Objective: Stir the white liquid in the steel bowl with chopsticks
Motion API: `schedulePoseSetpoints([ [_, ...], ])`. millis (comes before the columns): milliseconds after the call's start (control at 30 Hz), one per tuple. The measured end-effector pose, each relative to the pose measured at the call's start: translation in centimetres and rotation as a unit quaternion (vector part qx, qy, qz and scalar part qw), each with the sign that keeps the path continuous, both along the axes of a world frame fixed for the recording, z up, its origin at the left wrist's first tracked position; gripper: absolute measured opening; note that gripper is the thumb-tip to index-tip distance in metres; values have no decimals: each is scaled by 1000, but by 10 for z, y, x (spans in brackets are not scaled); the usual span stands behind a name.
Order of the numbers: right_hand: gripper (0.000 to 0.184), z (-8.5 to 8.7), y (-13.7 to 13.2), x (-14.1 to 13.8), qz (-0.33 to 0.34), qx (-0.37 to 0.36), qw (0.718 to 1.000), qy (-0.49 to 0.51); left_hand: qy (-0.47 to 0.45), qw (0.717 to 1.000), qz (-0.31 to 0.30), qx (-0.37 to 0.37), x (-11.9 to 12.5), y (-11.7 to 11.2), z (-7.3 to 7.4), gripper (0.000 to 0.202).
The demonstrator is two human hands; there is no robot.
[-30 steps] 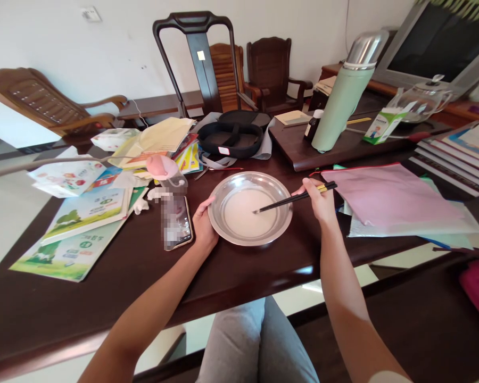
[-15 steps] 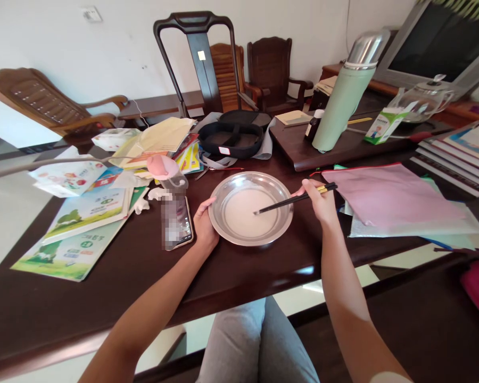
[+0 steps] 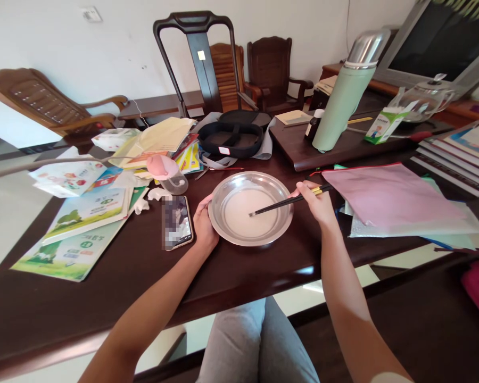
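A round metal bowl (image 3: 277, 230) stands on the dark wooden table in front of me. Pale, whitish liquid (image 3: 239, 218) covers its bottom. My left hand (image 3: 205, 223) grips the bowl's left rim, its thumb at the edge and the other fingers partly hidden beneath. Black chopsticks (image 3: 279, 204) with gold-coloured ends are held together in my right hand (image 3: 316, 199), at the right of the bowl. Their tips dip into the liquid near the middle. A phone (image 3: 179, 221) with a lit screen lies just left of my left hand.
Left are workbooks (image 3: 80, 250), tissue packs (image 3: 69, 175) and a pink-lidded cup (image 3: 167, 173). Behind the bowl sits an open black case (image 3: 230, 139). A tall green thermos (image 3: 343, 101) stands on a raised board. Pink and clear pouches (image 3: 395, 194) lie to the right.
My right hand has shifted slightly left, carrying the chopstick tips left and a little down through the liquid. The left hand and bowl stay in place.
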State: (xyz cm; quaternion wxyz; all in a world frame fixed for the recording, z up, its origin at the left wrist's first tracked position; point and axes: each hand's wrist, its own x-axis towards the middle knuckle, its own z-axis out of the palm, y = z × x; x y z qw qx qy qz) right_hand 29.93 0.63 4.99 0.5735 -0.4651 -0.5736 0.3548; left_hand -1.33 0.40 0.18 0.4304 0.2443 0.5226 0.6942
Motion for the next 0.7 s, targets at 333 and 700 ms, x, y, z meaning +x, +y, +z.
schedulePoseSetpoints([
  [333,64,-4,1,1,-18,22,1000,-9,-6,1000,5,9,-1,0,-1,16],
  [700,67,2,-1,-7,-1,19,999,-30,-23,1000,-13,8,-1,-1,-3,20],
])
